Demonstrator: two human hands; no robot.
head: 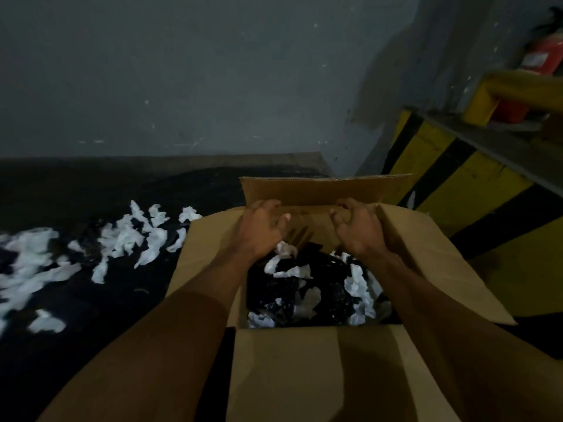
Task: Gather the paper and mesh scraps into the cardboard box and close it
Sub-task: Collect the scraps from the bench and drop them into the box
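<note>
Head view: I'm looking down into a brown corrugated cardboard box (pixel 304 360) on a dark floor, w/ all four flaps open. Both hands are apart, one per side of the upright far flap (pixel 326 190). My left hand (pixel 262 226) and right hand (pixel 356 229) each have fingers curled onto the flap near its fold line.

To do this step well, imo: keep the pull even on both sides so the flap hinges at its crease and doesn't buckle mid-panel. Don't fold it shut, though. Plenty of white crumpled paper scraps (pixel 128 236) lie on the floor left of the box, not yet gathered.

Inside the box is a heap of black mesh (pixel 323 287), glossy and limp, mixed w/ more white scraps. It'll prob. compress easily. The paper is light, torn and irregular, so scoop it by the handful.

The cardboard is stiff, and its fluted edge shows on top of the far flap. The side flaps splay outward.
</note>
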